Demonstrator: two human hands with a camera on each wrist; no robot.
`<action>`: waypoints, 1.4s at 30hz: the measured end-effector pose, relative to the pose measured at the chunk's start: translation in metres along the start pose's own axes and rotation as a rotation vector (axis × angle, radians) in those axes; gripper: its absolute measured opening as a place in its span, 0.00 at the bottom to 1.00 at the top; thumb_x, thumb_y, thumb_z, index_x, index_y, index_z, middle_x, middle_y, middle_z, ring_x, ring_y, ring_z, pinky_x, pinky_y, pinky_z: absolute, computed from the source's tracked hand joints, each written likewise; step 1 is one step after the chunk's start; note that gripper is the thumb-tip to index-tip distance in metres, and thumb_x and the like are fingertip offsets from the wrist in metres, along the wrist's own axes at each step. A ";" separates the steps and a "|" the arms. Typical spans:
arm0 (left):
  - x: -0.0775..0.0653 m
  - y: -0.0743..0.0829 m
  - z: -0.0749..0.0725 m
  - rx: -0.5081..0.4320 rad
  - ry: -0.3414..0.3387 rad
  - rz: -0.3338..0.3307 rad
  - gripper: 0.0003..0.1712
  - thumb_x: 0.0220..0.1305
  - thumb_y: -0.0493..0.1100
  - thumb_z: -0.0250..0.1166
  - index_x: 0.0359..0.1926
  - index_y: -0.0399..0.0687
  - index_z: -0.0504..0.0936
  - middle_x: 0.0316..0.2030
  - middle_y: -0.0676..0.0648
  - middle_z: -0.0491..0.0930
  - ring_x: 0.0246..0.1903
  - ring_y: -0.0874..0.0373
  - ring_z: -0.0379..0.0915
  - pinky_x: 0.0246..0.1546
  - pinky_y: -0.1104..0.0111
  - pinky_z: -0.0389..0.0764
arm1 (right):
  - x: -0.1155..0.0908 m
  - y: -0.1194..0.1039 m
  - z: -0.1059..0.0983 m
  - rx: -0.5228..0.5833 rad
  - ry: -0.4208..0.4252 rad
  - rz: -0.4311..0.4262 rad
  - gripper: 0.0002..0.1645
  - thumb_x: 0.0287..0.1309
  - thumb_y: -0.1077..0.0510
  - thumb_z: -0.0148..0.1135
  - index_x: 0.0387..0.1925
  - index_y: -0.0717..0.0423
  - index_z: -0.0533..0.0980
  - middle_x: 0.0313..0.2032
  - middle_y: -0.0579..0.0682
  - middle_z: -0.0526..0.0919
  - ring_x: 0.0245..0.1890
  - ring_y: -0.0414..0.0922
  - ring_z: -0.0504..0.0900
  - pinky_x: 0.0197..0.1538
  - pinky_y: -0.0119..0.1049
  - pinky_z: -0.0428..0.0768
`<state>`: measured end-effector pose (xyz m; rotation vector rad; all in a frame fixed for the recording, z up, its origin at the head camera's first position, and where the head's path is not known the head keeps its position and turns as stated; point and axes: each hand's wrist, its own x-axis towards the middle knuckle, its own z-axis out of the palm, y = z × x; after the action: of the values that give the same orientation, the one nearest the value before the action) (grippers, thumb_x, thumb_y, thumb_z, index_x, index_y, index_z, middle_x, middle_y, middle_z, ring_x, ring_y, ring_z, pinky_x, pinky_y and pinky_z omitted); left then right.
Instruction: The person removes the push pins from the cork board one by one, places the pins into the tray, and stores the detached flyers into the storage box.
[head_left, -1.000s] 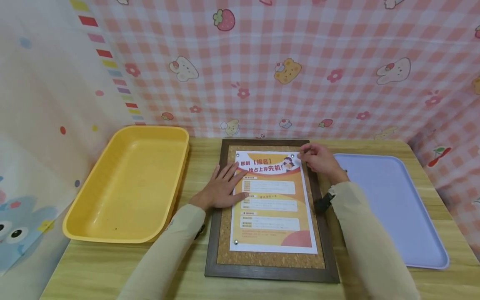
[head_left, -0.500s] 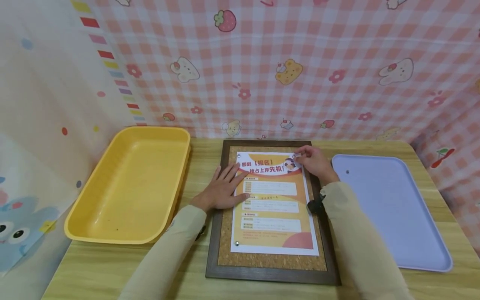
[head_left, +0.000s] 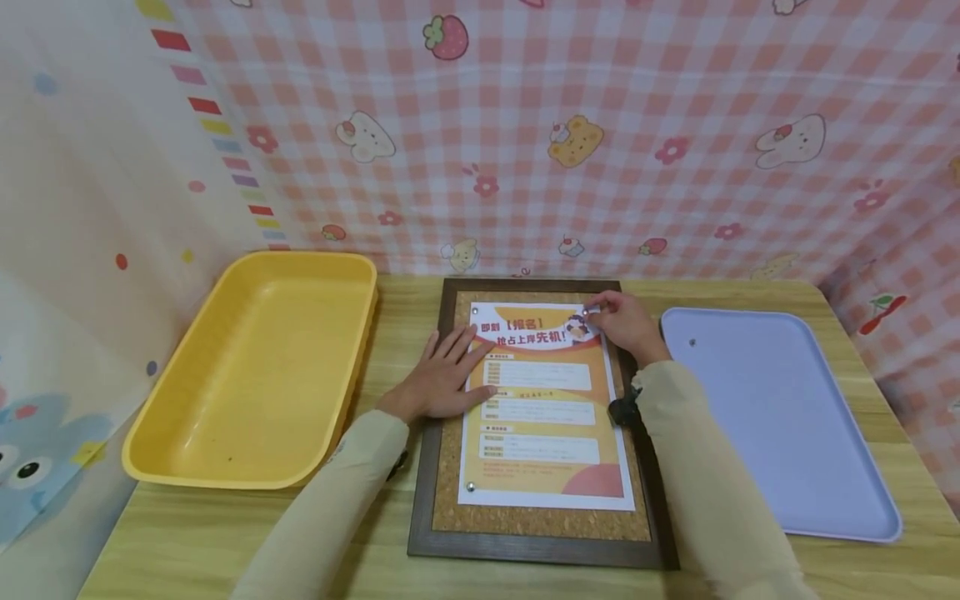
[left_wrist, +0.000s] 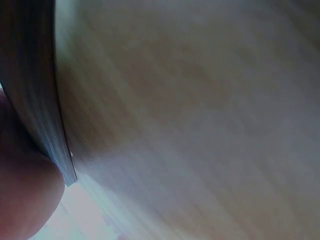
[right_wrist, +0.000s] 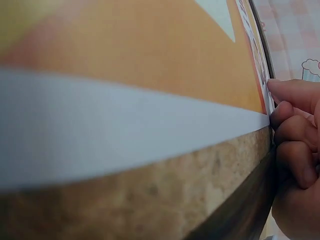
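Observation:
A printed poster (head_left: 542, 417) lies on a cork board (head_left: 540, 522) with a dark wooden frame (head_left: 543, 547). Silver pushpins sit at its upper left (head_left: 476, 311), lower left (head_left: 470, 487) and upper right corners. My left hand (head_left: 442, 381) rests flat, fingers spread, across the poster's left edge and the frame. At the upper right corner, the thumb and index finger of my right hand (head_left: 626, 323) pinch the pushpin (head_left: 586, 312). In the right wrist view the other fingers (right_wrist: 295, 130) are curled beside the board's edge; the pin itself is hidden there.
A deep yellow tray (head_left: 360, 367) stands left of the board on the wooden table (head_left: 187, 533). On the right lies a shallow lavender tray (head_left: 780, 417) with one pushpin (head_left: 692, 342) near its upper left corner. A checked cloth (head_left: 495, 100) hangs behind.
My right hand has shifted left from the board's upper right edge, and its fingertips now meet at the corner pushpin. My left hand has stayed in place on the poster.

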<state>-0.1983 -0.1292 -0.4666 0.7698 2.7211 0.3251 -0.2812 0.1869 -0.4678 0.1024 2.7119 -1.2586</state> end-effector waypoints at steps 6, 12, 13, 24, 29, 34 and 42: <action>0.001 -0.003 0.004 -0.019 0.014 0.011 0.43 0.72 0.69 0.43 0.80 0.59 0.45 0.79 0.43 0.32 0.78 0.47 0.24 0.73 0.45 0.27 | 0.000 -0.001 0.001 -0.009 0.005 0.015 0.14 0.63 0.56 0.64 0.49 0.55 0.81 0.35 0.54 0.77 0.35 0.51 0.71 0.38 0.38 0.67; 0.000 -0.004 0.005 -0.029 0.023 0.021 0.43 0.72 0.68 0.43 0.80 0.57 0.47 0.79 0.42 0.34 0.78 0.46 0.25 0.73 0.44 0.27 | 0.000 -0.001 0.002 -0.011 0.001 0.026 0.13 0.63 0.55 0.64 0.48 0.54 0.82 0.43 0.57 0.79 0.39 0.52 0.71 0.41 0.39 0.67; 0.000 -0.003 0.005 -0.031 0.023 0.021 0.43 0.72 0.68 0.44 0.80 0.57 0.47 0.79 0.42 0.34 0.78 0.46 0.26 0.73 0.44 0.28 | 0.000 -0.001 0.002 -0.008 -0.001 0.029 0.13 0.63 0.55 0.64 0.48 0.54 0.82 0.43 0.56 0.79 0.40 0.52 0.71 0.41 0.39 0.67; -0.001 -0.001 0.002 0.007 -0.002 -0.003 0.43 0.72 0.68 0.45 0.80 0.58 0.46 0.79 0.42 0.33 0.78 0.46 0.25 0.73 0.44 0.28 | -0.001 0.001 0.003 0.012 -0.016 0.031 0.12 0.65 0.56 0.62 0.48 0.54 0.82 0.46 0.57 0.80 0.41 0.51 0.73 0.43 0.39 0.68; 0.006 -0.008 0.008 -0.013 0.030 0.015 0.43 0.72 0.69 0.44 0.80 0.60 0.45 0.79 0.44 0.32 0.78 0.48 0.23 0.73 0.45 0.25 | 0.003 -0.002 0.001 0.012 -0.013 0.036 0.12 0.67 0.56 0.60 0.48 0.54 0.82 0.50 0.57 0.79 0.45 0.53 0.72 0.48 0.43 0.69; 0.008 -0.009 0.009 -0.018 0.027 0.014 0.43 0.72 0.69 0.43 0.80 0.61 0.44 0.79 0.45 0.30 0.78 0.49 0.20 0.73 0.46 0.23 | 0.002 -0.004 0.000 0.024 -0.008 0.053 0.11 0.67 0.57 0.59 0.47 0.54 0.81 0.48 0.57 0.78 0.45 0.53 0.71 0.49 0.44 0.68; 0.002 -0.001 0.001 -0.004 -0.015 -0.006 0.43 0.73 0.68 0.44 0.80 0.60 0.44 0.79 0.44 0.31 0.78 0.47 0.23 0.73 0.45 0.26 | -0.001 -0.003 0.000 0.008 -0.012 0.026 0.11 0.66 0.57 0.60 0.46 0.56 0.81 0.47 0.57 0.80 0.43 0.52 0.72 0.46 0.41 0.69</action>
<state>-0.1999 -0.1287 -0.4679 0.7598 2.7074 0.3227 -0.2803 0.1849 -0.4658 0.1303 2.6869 -1.2593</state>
